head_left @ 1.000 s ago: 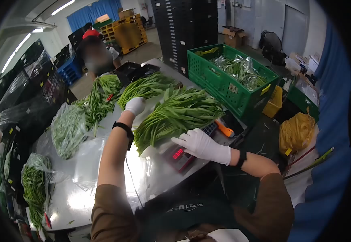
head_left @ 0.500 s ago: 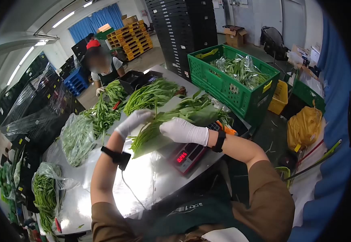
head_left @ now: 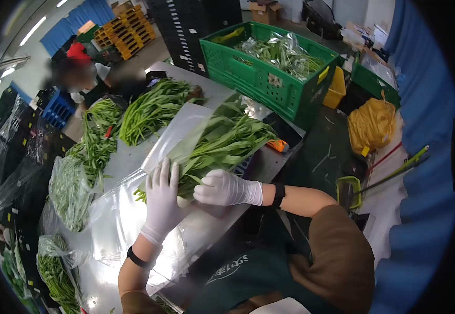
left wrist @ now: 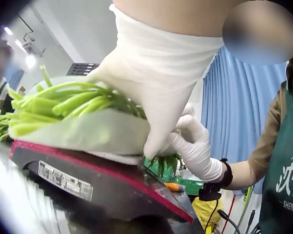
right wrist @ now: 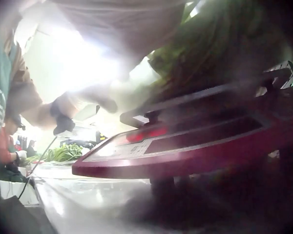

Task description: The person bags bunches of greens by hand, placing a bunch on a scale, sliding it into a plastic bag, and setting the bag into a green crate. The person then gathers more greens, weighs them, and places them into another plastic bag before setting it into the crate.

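A bunch of water spinach (head_left: pixel 232 138) lies in a hazy clear plastic wrap (head_left: pixel 202 135) over the digital scale (left wrist: pixel 102 178), its cut stems (left wrist: pixel 63 105) poking out at the left. My gloved left hand (head_left: pixel 162 201) rests across the stem end, fingers straight and spread on top, thumb down along the near side. Close beside it, my gloved right hand (head_left: pixel 225 188) has curled fingers pinching the wrap's near edge by the leaves. The scale's red display (right wrist: pixel 146 135) is blurred in the right wrist view. The bunch hides most of the scale in the head view.
Behind the table (head_left: pixel 110 209) stands a green crate (head_left: pixel 253 76) of bagged greens. More loose greens (head_left: pixel 157 107) and a bagged pile (head_left: pixel 70 193) lie to the left. An orange-handled tool (head_left: pixel 278 145) is by the right edge. Another person (head_left: pixel 83 78) stands across the table.
The left hand has come back from the bunch's far side onto its stems. The right hand moved from the scale's keys to the bunch, now in plastic wrap. The head view has shifted.
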Available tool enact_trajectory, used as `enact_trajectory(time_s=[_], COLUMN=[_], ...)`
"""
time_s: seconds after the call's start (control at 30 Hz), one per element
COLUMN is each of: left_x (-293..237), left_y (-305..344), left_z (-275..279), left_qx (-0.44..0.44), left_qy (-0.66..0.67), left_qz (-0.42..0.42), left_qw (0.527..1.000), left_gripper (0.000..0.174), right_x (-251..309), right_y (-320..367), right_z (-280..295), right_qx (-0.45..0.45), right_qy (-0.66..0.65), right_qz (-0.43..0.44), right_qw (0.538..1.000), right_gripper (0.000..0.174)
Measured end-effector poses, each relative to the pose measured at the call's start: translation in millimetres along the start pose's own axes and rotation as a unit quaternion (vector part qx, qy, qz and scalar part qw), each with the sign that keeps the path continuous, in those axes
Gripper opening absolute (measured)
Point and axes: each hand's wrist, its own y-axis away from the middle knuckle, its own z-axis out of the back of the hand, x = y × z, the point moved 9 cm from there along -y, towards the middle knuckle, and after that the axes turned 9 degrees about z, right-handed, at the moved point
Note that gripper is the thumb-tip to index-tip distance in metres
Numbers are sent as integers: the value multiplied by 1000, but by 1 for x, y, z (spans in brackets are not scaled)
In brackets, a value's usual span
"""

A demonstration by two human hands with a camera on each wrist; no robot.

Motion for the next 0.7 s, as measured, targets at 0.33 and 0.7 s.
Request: enact_trajectory(time_s=[0.33, 0.7], left_x=[2, -6], left_y=[11, 26], left_z=[-12, -17], left_qx=[-44, -143], left_qy=[4, -11], left_qz=[18, -13], left_qw=[999, 990], left_gripper=[75, 51], right_x=[27, -98], right_y=[39, -39], right_z=[6, -17], right_qx=[40, 297], right_qy=[-40, -94], right_qz=[22, 40], right_qw=[998, 949], right_gripper=[40, 97])
